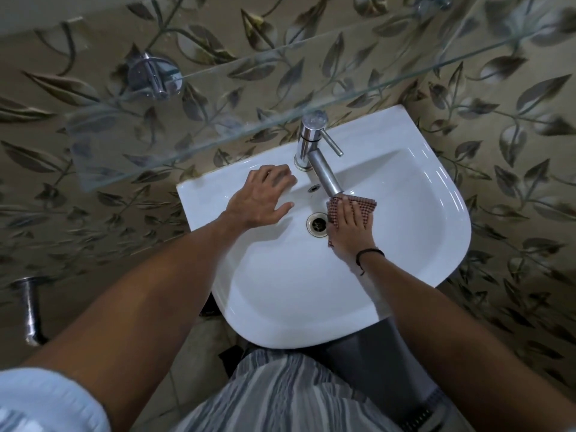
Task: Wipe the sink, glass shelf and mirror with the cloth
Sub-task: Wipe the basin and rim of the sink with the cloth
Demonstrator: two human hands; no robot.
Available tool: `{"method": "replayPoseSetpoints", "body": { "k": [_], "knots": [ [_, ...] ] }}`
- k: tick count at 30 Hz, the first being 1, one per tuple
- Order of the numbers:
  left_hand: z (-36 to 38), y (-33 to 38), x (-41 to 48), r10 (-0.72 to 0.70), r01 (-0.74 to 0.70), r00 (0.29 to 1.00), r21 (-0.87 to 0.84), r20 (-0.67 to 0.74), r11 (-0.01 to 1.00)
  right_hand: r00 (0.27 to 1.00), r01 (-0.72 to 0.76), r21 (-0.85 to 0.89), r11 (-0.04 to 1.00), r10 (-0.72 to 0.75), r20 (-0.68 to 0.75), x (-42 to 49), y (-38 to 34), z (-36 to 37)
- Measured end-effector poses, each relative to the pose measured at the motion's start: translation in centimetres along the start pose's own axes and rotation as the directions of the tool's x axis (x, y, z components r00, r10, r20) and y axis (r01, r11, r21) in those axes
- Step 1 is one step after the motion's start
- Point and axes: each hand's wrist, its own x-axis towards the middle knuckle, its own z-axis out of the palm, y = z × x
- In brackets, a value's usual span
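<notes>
Pale blue sleeve (46,400) and striped grey garment (280,394), lower edge. Left hand (260,198): fingers spread and straight, palm down on the back left rim of the white sink (405,244), just beside the chrome tap (314,151). Right hand (350,227), dark band (369,254) at the wrist: fingers straight and close together, pressing the checked red cloth (361,207) flat inside the basin, just right of the drain (318,225), under the spout. Glass shelf (218,104): above the sink, against leaf-patterned tiles.
</notes>
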Motion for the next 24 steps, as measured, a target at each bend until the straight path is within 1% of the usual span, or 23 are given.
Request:
{"method": "replayPoseSetpoints", "body": {
  "k": [4, 6, 8, 9, 10, 13, 16, 18, 20, 21, 22, 24],
  "knots": [
    [-0.1, 0.1, 0.1, -0.001, 0.001, 1.000, -0.005, -0.011, 1.000, 0.986, 0.159, -0.022, 0.987, -0.157, 0.060, -0.1, -3.8, 0.1],
    [0.0, 0.0, 0.0, -0.001, 0.001, 1.000, -0.005, -0.013, 1.000, 0.968, 0.241, 0.004, 0.970, -0.241, 0.075, -1.4, -4.3, 0.4],
    [0.1, -0.2, 0.0, 0.000, -0.001, 1.000, -0.007, -0.025, 1.000, 0.952, 0.302, -0.018, 0.953, -0.300, 0.055, -3.0, -3.1, 1.0],
    [0.1, -0.2, -0.1, 0.000, 0.000, 1.000, -0.003, -0.028, 1.000, 0.956, 0.292, -0.001, 0.956, -0.292, 0.025, -3.5, -2.3, 1.0],
    [0.1, -0.2, 0.0, 0.000, 0.000, 1.000, -0.001, -0.030, 1.000, 0.967, 0.253, 0.033, 0.967, -0.253, 0.002, -3.7, -1.4, 1.1],
    [0.1, -0.2, 0.0, -0.006, 0.006, 0.999, -0.002, -0.033, 1.000, 0.994, 0.095, 0.137, 0.986, -0.088, -0.060, -2.4, 1.3, 1.0],
    [0.1, -0.1, -0.1, 0.000, 0.000, 0.999, -0.001, -0.039, 1.000, 0.995, 0.004, 0.094, 0.996, 0.005, -0.100, -0.4, 3.3, 0.4],
    [0.2, -0.1, -0.1, 0.002, -0.002, 1.000, 0.012, -0.030, 1.000, 0.992, -0.050, 0.107, 0.993, 0.062, -0.113, 0.7, 2.9, 0.2],
    [0.2, 0.0, 0.0, 0.000, 0.001, 1.000, 0.017, -0.030, 1.000, 0.984, -0.114, 0.156, 0.981, 0.133, -0.116, 1.5, 1.2, 0.2],
    [0.2, -0.1, 0.0, -0.001, 0.001, 0.999, 0.015, -0.033, 1.000, 0.983, -0.125, 0.183, 0.975, 0.146, -0.110, 1.8, 0.4, 0.3],
    [0.3, -0.1, 0.0, 0.000, 0.001, 0.999, 0.011, -0.032, 1.000, 0.987, -0.105, 0.178, 0.978, 0.125, -0.103, 1.7, 0.0, 0.5],
    [0.3, -0.1, 0.0, 0.004, -0.003, 1.000, 0.009, -0.031, 1.000, 0.996, 0.019, 0.076, 0.997, -0.012, -0.087, 1.0, 0.5, 0.9]
  ]
}}
